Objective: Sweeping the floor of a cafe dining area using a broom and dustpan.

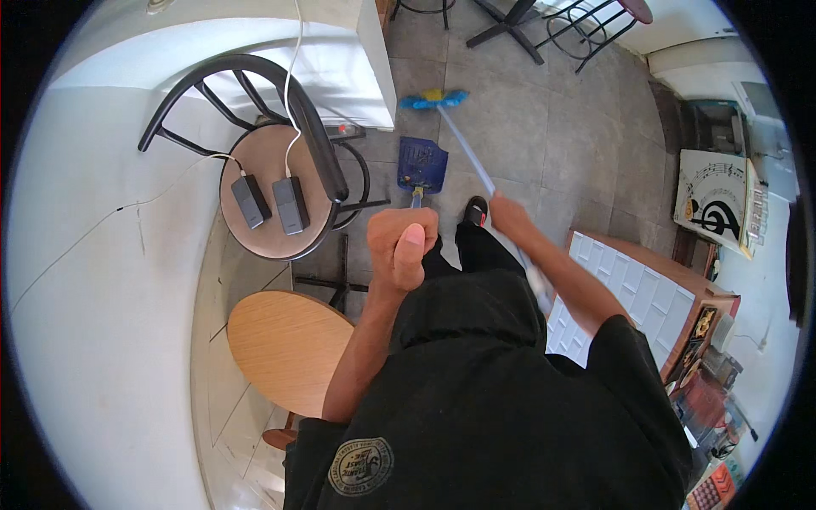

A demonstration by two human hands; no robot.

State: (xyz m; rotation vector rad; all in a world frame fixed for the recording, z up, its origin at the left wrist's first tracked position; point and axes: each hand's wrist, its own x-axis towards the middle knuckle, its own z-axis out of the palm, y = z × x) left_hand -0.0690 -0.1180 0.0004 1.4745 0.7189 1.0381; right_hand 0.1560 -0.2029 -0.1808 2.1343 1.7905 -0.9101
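My left hand (403,244) is closed in a fist around the top of a dustpan handle. The blue dustpan (422,165) rests on the grey tiled floor below it. My right hand (507,212) grips the pale blue handle (467,153) of a broom. Its blue and yellow head (435,99) lies on the floor just beyond the dustpan, near the corner of a white wall. One black shoe (475,209) shows between the two hands.
A black metal chair (280,144) at the left carries two dark power banks (270,202) with white cables. A round wooden stool (287,348) stands below it. A white-tiled counter (646,289) is at the right. Black stool legs (544,25) stand at the top.
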